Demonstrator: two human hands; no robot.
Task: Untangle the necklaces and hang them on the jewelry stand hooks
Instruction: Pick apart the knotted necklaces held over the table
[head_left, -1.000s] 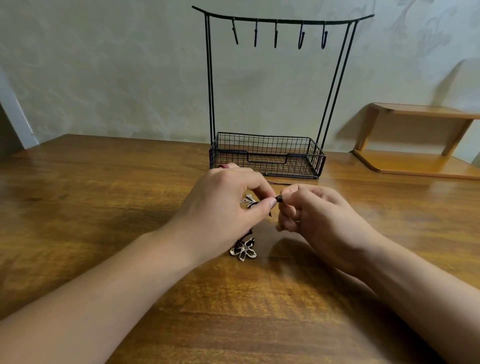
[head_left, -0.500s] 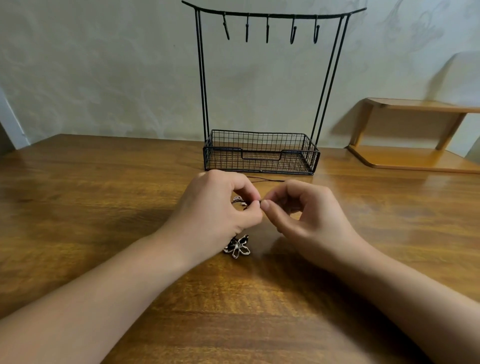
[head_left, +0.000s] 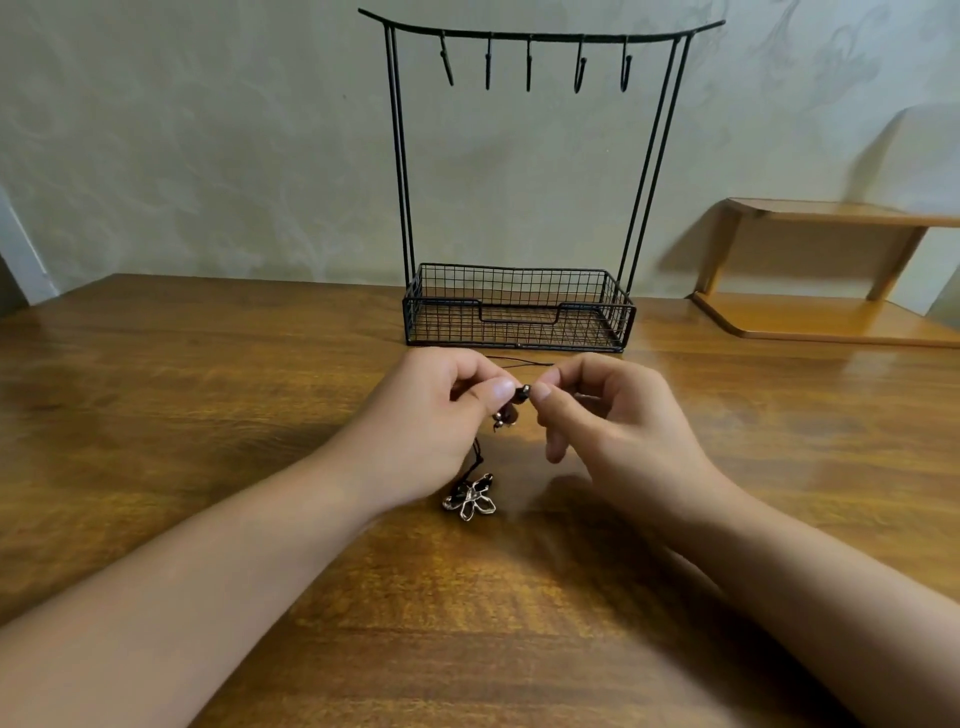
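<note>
A black wire jewelry stand (head_left: 519, 312) with a mesh basket base stands at the back of the wooden table; several hooks (head_left: 529, 65) hang bare from its top bar. In front of it, my left hand (head_left: 431, 431) and my right hand (head_left: 608, 421) pinch a tangled black necklace cord (head_left: 522, 393) between thumbs and forefingers, fingertips almost touching. A silver flower pendant (head_left: 470, 500) lies on the table below my left hand, tied to the cord. A thin stretch of cord (head_left: 519, 362) runs on the table behind my hands.
A low wooden shelf (head_left: 831, 270) sits at the back right against the wall. The brown wooden table (head_left: 208, 389) spreads wide to the left and towards me. The wall rises directly behind the stand.
My fingertips have parted slightly, showing a dark bead or knot of the cord between them. The pendant stays on the table. The view has shifted a little.
</note>
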